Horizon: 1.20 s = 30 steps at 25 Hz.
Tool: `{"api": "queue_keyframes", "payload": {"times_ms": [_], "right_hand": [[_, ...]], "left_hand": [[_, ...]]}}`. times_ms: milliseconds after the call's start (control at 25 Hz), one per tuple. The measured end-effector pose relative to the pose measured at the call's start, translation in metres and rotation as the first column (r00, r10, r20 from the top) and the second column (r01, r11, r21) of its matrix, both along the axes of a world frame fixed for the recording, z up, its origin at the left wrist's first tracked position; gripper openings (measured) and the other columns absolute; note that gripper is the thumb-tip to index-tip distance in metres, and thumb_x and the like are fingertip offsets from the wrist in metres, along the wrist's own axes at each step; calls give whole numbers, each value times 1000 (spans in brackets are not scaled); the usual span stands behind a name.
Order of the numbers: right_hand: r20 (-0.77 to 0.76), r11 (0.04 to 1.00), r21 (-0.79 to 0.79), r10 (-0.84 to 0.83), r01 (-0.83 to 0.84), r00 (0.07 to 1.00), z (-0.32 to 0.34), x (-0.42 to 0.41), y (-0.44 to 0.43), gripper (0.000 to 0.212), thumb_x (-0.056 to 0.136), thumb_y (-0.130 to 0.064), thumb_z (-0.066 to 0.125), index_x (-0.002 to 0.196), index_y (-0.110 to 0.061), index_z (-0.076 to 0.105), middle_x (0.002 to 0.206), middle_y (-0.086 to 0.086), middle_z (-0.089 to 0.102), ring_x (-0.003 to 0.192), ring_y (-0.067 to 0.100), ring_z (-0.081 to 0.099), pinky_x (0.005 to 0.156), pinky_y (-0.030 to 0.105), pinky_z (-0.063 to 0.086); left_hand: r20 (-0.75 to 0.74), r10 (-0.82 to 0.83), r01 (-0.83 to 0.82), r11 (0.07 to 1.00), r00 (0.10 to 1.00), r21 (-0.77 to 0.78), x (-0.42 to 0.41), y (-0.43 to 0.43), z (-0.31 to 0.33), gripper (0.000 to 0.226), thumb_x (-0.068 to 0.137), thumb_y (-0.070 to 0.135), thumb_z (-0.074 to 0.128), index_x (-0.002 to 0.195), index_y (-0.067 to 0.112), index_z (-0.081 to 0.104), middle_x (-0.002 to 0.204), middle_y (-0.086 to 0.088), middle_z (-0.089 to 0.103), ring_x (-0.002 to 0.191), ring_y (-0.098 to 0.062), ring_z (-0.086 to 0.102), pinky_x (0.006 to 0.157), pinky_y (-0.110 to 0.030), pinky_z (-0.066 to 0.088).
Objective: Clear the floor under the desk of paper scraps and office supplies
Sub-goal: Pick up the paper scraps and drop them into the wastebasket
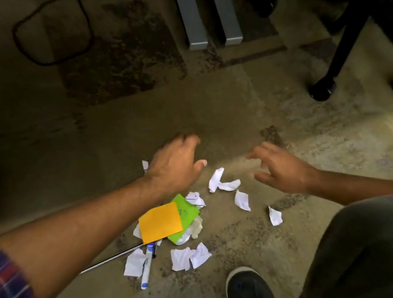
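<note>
Several torn white paper scraps (222,180) lie on the stained floor in front of me. An orange sticky note (159,222) overlaps a green sticky note (186,212) on crumpled paper. A blue-and-white marker (147,269) lies below them beside a thin pen or stick (110,259). My left hand (175,167) hovers just above the pile's far left edge, fingers loosely curled, holding nothing. My right hand (279,167) hovers to the right of the scraps, fingers spread and bent, empty. One small scrap (145,165) peeks out behind my left wrist.
Grey metal desk legs (206,11) stand at the back. An office chair's black wheeled base (349,21) is at the back right. A black cable (53,35) loops at the back left. My black shoe (251,295) and knee are at the bottom right.
</note>
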State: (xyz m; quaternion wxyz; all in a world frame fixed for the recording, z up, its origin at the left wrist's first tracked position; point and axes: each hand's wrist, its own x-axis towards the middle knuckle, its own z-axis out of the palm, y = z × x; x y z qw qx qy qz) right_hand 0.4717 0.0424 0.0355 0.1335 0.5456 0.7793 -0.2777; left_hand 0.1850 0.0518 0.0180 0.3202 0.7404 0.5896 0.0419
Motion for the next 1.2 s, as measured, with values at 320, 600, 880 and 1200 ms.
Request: {"api": "queue_keyframes", "payload": {"times_ms": [320,600,880,1200], "right_hand": [[94,943,-211,-242,257,966,-58,73,-101,40,93,-35,68,126,-20,51,120,5,53,107,26,59,93,45,52],[1,942,-127,-314,312,949,-91,59,-113,31,87,-19,75,115,-16,61,108,2,52,95,24,57,76,27,37],[-110,907,-162,-407,388,907,-88,50,-93,22,81,-19,81,84,-27,60,81,-5,63,72,16,61,64,30,48],[-333,838,280,-373,469,866,-83,22,-43,14,88,-3,66,96,-14,64,96,-4,59,85,5,50,72,8,35]], "left_hand": [[-140,-299,287,953,944,-102,111,-51,-56,80,72,68,74,136,30,47,150,-11,36,129,-35,45,97,-51,49],[-306,-298,322,946,904,30,125,-74,-83,54,84,51,71,130,30,55,153,-10,35,130,-36,42,92,-50,43],[-167,-318,331,942,933,52,120,-61,-98,22,91,19,68,112,22,67,129,-10,45,115,-36,46,86,-47,50],[265,-215,194,975,940,106,88,-48,-104,17,90,-1,57,99,7,69,96,-17,63,89,-34,58,75,-41,49]]}}
